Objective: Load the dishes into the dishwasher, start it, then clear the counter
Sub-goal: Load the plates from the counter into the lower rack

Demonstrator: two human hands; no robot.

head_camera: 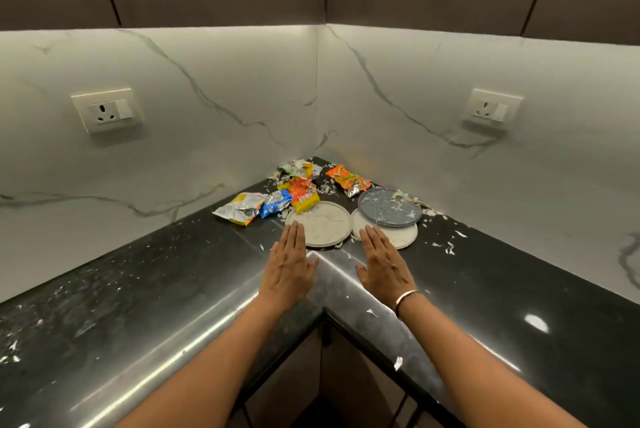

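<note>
Resting scrap-flecked — speckled grey plate (389,207) atop a cream plate (406,239).

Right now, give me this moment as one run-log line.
stage: dishes not yet loaded | left hand: flat, at cream plate rim | right hand: flat, at plate stack | counter: wrappers, scraps

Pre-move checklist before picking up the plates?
1. Left hand free: ok, open, holding nothing.
2. Right hand free: ok, open.
3. Left cream plate clear: not ok, yellow wrapper overlaps its far rim.
4. Grey plate scrap-free: not ok, shreds on it.
5. Grey plate seated on right cream plate: ok, lies flat, offset.
6. Dishwasher open: cannot tell, out of view.
</note>
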